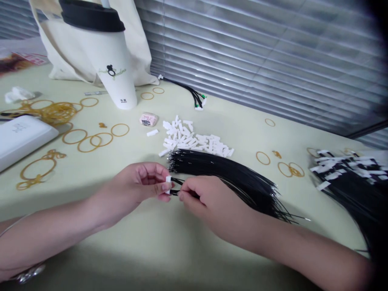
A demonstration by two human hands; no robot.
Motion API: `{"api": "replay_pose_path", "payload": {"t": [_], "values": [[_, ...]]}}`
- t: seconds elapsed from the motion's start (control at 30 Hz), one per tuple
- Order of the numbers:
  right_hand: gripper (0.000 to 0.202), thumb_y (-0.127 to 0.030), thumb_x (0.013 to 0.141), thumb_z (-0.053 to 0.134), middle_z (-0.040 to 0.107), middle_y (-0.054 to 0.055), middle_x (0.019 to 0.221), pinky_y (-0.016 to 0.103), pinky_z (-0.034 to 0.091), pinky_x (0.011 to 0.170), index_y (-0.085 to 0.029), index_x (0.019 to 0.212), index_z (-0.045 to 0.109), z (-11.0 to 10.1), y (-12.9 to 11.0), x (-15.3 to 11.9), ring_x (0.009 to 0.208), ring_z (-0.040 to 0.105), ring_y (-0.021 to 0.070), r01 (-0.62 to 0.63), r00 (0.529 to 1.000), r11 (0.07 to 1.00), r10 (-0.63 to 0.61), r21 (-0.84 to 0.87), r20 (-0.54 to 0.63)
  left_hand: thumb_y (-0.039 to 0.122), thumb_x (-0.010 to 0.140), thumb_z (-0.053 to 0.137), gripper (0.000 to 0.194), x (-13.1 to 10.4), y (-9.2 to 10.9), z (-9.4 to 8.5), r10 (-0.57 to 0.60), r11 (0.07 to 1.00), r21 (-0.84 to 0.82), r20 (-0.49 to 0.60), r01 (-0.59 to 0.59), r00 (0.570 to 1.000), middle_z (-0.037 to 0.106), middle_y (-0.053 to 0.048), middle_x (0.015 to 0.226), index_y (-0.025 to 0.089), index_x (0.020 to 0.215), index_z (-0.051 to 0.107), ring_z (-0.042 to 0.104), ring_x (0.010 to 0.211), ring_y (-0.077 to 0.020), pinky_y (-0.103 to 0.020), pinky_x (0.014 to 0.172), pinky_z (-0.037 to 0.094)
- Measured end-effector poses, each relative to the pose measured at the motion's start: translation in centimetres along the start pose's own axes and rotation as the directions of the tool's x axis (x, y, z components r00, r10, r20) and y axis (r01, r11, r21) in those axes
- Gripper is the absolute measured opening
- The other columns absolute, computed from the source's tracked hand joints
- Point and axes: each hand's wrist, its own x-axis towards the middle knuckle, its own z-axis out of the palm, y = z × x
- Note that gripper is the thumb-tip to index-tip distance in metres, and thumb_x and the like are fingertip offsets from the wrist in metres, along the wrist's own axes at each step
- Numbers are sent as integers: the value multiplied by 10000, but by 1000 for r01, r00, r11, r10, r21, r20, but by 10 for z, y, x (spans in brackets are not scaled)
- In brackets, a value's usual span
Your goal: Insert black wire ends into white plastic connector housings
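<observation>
Left hand pinches white plug. Right hand pinches thin black wires at plug. Big wire bunch, white plug pile lie toward far edge of bench.

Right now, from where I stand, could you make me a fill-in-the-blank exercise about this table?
1. The left hand holds a small, ____ plastic connector.
2. The right hand pinches thin, ____ wires near it.
3. The cream fabric bag stands ____ the tall, tapered white cup.

Missing words: white; black; behind.
</observation>
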Motion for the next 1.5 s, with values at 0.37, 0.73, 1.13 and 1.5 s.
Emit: {"api": "replay_pose_path", "payload": {"t": [0.37,0.73,1.13,1.5], "values": [[196,-258,850,454,578,-14,693,245,282,562,-180,705,561,-24,1,-22,634,476,104,76,997,959,-71,-274,27,207,709,719,146,-1,15,-6,139,990,8,-76,-139,987,645,41,716,188,829,637,587,634,-59,-134,592,476],[151,-274,741,566,622,-5,762,222,352,534,-183,850,618,-50,28,-14,633,531,108,-1,999,979,-8,-202,-41,332,755,664,163,-47,109,-9,706,621,638,-202,-455,679,637,27,760,234,877,616,571,689,-103,-172,612,435],[239,-393,807,534,643,40,890,303,443,661,-192,880,639,-110,21,-48,753,577,156,69,956,991,-98,-111,-275,249,744,687,109,-83,172,18,883,433,494,-64,-754,465,612,23,817,217,843,653,547,686,-83,-165,632,468],[401,-330,822,585,592,72,1059,330,499,744,-219,1158,397,-91,-30,-97,778,645,138,405,876,397,-426,824,-226,226,807,622,78,-62,170,105,747,483,443,242,-756,619,575,23,786,220,884,613,553,661,-67,-150,600,467]]}}
